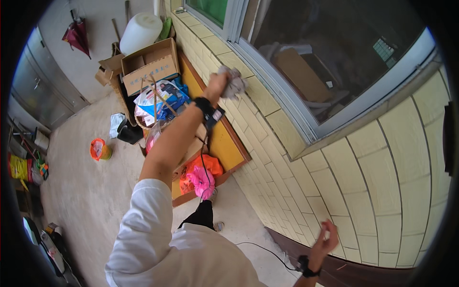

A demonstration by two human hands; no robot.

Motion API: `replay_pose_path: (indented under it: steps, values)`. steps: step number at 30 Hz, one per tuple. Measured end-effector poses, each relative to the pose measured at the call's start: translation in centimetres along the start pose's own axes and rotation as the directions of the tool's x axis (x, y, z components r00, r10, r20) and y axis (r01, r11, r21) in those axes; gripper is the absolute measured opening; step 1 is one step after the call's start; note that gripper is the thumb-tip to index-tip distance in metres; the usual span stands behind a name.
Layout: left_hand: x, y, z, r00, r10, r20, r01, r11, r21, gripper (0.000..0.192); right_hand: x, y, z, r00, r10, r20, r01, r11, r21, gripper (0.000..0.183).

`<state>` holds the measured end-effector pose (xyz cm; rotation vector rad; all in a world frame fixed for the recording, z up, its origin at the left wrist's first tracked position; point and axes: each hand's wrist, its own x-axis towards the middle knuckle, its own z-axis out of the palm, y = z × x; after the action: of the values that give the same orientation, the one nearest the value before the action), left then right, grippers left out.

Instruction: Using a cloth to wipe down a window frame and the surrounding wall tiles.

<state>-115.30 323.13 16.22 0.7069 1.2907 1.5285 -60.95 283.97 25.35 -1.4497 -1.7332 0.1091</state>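
Observation:
My left hand (218, 84) is closed around a crumpled grey cloth (235, 82). The cloth lies against the outer edge of the tiled window sill (258, 93), below the sliding window's metal frame (272, 73). At the lower right, my right hand (327, 238) is raised beside the cream tiled wall (362, 201), its fingers partly bent and apart, holding nothing. Each wrist wears a dark strap, with a black cable near it.
Under my left arm, a yellow wooden surface with a brown edge (229, 152) bears a cardboard box (152, 73), bags and a pink plastic bag (201, 181). A small bin with an orange liner (100, 149) and black boots (129, 132) stand on the concrete floor. A cable crosses the floor.

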Motion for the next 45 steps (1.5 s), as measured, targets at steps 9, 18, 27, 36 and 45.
replay_pose_path:
  steps: [9, 18, 27, 36, 45]
  values:
    - [16.2, 1.3, 0.1, 0.908, 0.417, -0.022, -0.277, 0.642, 0.715, 0.076, 9.7, -2.0, -2.7, 0.917, -0.287, -0.276, 0.047, 0.766, -0.641, 0.01]
    - [20.5, -1.4, 1.7, 0.792, 0.477, 0.382, -0.353, -0.153, 0.923, 0.061, 6.1, 5.7, -6.0, 0.895, -0.267, -0.357, 0.013, 0.817, -0.577, 0.02]
    - [2.9, -7.5, 13.3, 0.624, 0.474, 0.621, -0.65, -0.127, 0.749, 0.061, 8.5, 4.8, -2.8, 0.797, -0.449, -0.405, 0.042, 0.709, -0.704, 0.016]
    - [-11.7, -9.2, 20.9, 0.64, 0.357, 0.68, -0.72, -0.031, 0.694, 0.064, 8.8, 4.1, -3.2, 0.854, -0.401, -0.332, 0.13, 0.781, -0.61, 0.014]
    - [-17.5, -11.4, 21.7, 0.469, 0.33, 0.82, -0.878, 0.274, 0.392, 0.057, 9.9, 3.3, -3.1, 0.843, -0.455, -0.286, 0.185, 0.745, -0.641, 0.015]
